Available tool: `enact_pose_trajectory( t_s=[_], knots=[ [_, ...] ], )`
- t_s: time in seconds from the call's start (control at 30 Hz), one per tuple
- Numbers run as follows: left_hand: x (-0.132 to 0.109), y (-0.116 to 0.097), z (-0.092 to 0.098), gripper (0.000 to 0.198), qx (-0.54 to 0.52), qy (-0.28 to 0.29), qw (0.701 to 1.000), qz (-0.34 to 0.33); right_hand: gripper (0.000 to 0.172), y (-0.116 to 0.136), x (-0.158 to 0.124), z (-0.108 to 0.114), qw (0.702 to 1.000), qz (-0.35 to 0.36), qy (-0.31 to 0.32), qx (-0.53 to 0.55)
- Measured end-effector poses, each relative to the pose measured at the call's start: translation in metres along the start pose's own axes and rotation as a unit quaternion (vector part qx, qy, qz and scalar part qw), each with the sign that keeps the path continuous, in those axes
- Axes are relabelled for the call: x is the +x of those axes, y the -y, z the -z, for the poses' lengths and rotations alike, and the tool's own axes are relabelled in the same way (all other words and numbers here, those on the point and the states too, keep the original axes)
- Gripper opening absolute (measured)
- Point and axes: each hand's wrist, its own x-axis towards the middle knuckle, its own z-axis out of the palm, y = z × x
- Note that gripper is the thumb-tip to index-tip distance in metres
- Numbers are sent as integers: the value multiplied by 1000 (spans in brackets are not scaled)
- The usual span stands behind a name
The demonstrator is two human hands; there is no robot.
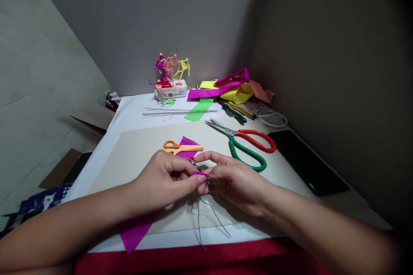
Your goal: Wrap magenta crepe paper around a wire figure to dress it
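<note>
A beige board (129, 154) fills the near middle, a black smartphone (308, 163) at its right and red-and-green-handled scissors (232, 132) farther left. Near centre, the left hand (171, 178), fingers curled, pinches a twisted-wire piece (202, 174) partly wrapped in magenta; the right hand (238, 178), half closed, has fingertips at it, its grip partly hidden. Orange plastic scissors (187, 149) lie just beyond.

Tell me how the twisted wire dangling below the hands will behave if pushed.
The twisted wire would likely bend easily, being thin, and perhaps hold its new shape, judging by its kinks. Splayed at the bottom, it might snag.
</note>
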Motion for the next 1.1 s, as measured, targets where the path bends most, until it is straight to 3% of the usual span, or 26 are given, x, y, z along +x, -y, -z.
enact_pose_trajectory(
  t_s=[0.07,0.17,0.27,0.4,0.53,0.77,1.1],
  knots=[
    [1,0,0,26,1,-20,999,27,30,1,-1,-1,999,26,-30,-20],
    [2,2,0,26,-7,-41,998,53,20,3,-4,-2,983,122,-78,-116],
    [3,5,0,26,-23,-34,997,67,20,5,-7,-4,958,187,-62,-207],
    [2,9,2,27,-42,-21,996,76,22,4,-7,-4,944,204,-68,-249],
    [2,12,4,27,-73,1,995,73,23,4,-6,-3,952,186,-79,-229],
    [3,17,9,30,-207,91,971,81,26,5,-5,1,993,83,-12,-78],
    [2,17,11,28,-207,84,972,69,26,2,-3,2,997,72,4,-41]
  ],
)
